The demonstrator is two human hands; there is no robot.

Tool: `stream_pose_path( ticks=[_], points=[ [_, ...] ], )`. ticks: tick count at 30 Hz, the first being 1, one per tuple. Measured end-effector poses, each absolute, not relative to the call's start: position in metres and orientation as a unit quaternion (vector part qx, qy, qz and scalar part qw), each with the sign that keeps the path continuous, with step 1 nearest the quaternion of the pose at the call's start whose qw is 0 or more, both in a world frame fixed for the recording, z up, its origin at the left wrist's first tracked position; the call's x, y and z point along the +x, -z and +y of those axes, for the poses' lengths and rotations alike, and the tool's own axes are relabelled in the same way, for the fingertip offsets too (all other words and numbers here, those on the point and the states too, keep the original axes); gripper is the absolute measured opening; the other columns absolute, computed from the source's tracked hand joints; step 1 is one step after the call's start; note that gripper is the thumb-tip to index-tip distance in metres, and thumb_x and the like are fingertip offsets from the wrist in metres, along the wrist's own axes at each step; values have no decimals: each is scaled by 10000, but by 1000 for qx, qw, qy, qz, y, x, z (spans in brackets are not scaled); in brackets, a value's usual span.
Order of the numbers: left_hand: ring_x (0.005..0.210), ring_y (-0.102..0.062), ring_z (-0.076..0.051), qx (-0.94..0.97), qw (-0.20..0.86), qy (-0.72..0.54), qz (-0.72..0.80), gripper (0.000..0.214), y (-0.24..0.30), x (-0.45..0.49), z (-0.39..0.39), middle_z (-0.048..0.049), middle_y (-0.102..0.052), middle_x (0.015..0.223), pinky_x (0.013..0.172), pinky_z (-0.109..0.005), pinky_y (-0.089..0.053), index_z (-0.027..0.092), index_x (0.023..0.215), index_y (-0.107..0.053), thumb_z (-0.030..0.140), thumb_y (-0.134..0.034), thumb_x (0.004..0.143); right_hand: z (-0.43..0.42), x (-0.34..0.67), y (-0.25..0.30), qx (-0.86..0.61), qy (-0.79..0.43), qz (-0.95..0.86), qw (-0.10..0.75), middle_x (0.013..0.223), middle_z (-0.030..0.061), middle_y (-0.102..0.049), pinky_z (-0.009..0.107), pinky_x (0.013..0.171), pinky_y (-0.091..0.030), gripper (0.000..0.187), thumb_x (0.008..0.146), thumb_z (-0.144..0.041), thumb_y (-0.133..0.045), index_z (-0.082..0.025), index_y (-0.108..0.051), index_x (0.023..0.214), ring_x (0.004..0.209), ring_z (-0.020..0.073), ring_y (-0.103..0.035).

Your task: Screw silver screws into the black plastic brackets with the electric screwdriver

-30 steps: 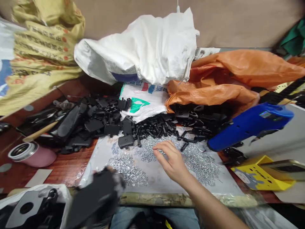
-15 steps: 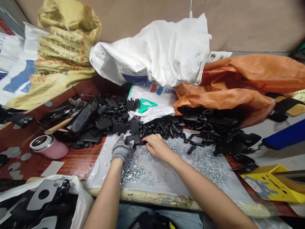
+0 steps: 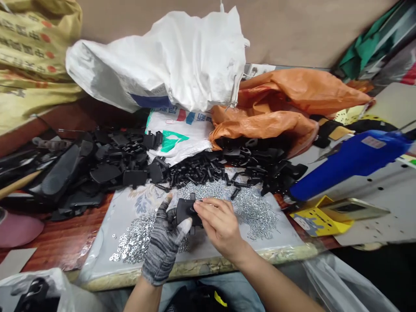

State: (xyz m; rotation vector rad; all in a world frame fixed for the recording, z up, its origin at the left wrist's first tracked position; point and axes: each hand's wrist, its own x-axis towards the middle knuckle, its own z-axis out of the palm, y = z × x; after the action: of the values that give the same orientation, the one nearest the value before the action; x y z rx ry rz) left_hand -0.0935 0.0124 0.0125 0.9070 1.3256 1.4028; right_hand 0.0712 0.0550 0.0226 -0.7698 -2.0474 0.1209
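My left hand (image 3: 165, 242), in a grey striped fingerless glove, is closed round a flat black plastic part (image 3: 186, 210) above the work surface. The fingers of my bare right hand (image 3: 219, 223) are pinched together at that part's right side; my fingers hide whatever small piece may be between them. Beneath and left of the hands lie many small metal nuts (image 3: 136, 238). Behind and to the right spread loose silver screws (image 3: 256, 212). Short black plastic pieces (image 3: 198, 169) are heaped just beyond the screws.
More flat black parts (image 3: 107, 171) are piled at the left. A white sack (image 3: 182, 130) and an orange sack (image 3: 269, 125) stand at the back. On the right are a blue cylindrical tool (image 3: 344, 167) and a yellow holder (image 3: 318, 223). A bag of black parts (image 3: 35, 290) sits lower left.
Both hands have drawn back from the pile's edge toward me, lifting the black plastic part and tilting it up. The camera view has swung to the right.
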Motion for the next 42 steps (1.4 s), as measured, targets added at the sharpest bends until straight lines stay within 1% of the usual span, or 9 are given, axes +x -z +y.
stream_pose_path(
  ticks=[6, 14, 18, 22, 25, 29, 32, 37, 42],
  points=[
    [1090, -692, -277, 309, 611, -563, 463, 603, -23, -94, -2, -103, -707, 1229, 968, -436, -553, 256, 1262, -497, 377, -766, 736, 45, 82, -26, -301, -86, -823, 475, 1083, 48, -750, 407, 821, -530, 540, 897, -32, -554, -280, -546, 1376, 1012, 218, -678],
    [1003, -735, -217, 419, 396, -618, 535, 403, -17, -72, -12, -58, -729, 1151, 910, -349, -602, 249, 1083, -556, 223, -743, 727, 33, 77, -18, -378, -185, -794, 439, 910, 79, -728, 358, 723, -586, 371, 909, -90, -567, -177, -616, 1266, 802, 206, -673],
    [1059, -719, -238, 504, 348, -555, 563, 422, -9, -83, -12, -78, -730, 1192, 939, -372, -596, 227, 1141, -601, 258, -726, 740, 24, 81, -16, -323, -216, -803, 452, 1027, 99, -709, 361, 842, -583, 439, 913, -66, -546, -188, -574, 1334, 942, 204, -657],
    [1032, -725, -254, 598, 337, -435, 582, 317, -3, -92, -5, -57, -773, 1110, 979, -420, -568, 238, 1063, -730, 345, -700, 766, 14, 97, -25, -296, -276, -843, 354, 1156, 107, -683, 376, 939, -552, 457, 932, -67, -496, -196, -552, 1367, 1074, 205, -620],
    [920, -749, -247, 606, 352, -404, 588, 243, -1, -84, -1, -41, -798, 985, 892, -396, -603, 250, 957, -766, 369, -683, 762, 25, 118, -26, -335, -320, -844, 269, 1115, 68, -707, 336, 934, -545, 315, 951, -148, -517, -219, -642, 1231, 1046, 186, -649],
    [863, -752, -226, 582, 397, -400, 586, 203, -1, -68, 2, -35, -796, 924, 849, -353, -603, 241, 913, -741, 356, -662, 765, 63, 147, -11, -583, -188, -783, 110, 1072, 133, -683, 368, 907, -521, 289, 908, -83, -486, -133, -652, 1140, 1011, 240, -639],
    [848, -746, -210, 566, 445, -411, 559, 183, -2, -58, 4, -45, -789, 923, 839, -324, -592, 222, 903, -715, 338, -641, 781, 86, 158, -2, -619, -155, -769, 43, 1051, 186, -664, 413, 921, -487, 333, 824, 11, -472, -78, -659, 1086, 1035, 296, -620],
    [965, -716, -204, 547, 523, -397, 519, 196, 1, -46, 7, -65, -765, 1033, 923, -316, -547, 196, 948, -699, 310, -621, 809, 86, 160, -16, -574, -203, -790, 78, 1051, 97, -656, 304, 875, -492, 268, 899, -48, -493, -155, -661, 1079, 973, 200, -628],
    [910, -716, -221, 542, 485, -403, 556, 259, 16, -37, 6, -77, -769, 1013, 877, -358, -568, 187, 1020, -695, 289, -629, 791, 54, 140, -30, -397, -326, -819, 256, 837, 22, -643, 258, 693, -503, 78, 921, -234, -630, -192, -696, 912, 761, 145, -610]
  ],
)
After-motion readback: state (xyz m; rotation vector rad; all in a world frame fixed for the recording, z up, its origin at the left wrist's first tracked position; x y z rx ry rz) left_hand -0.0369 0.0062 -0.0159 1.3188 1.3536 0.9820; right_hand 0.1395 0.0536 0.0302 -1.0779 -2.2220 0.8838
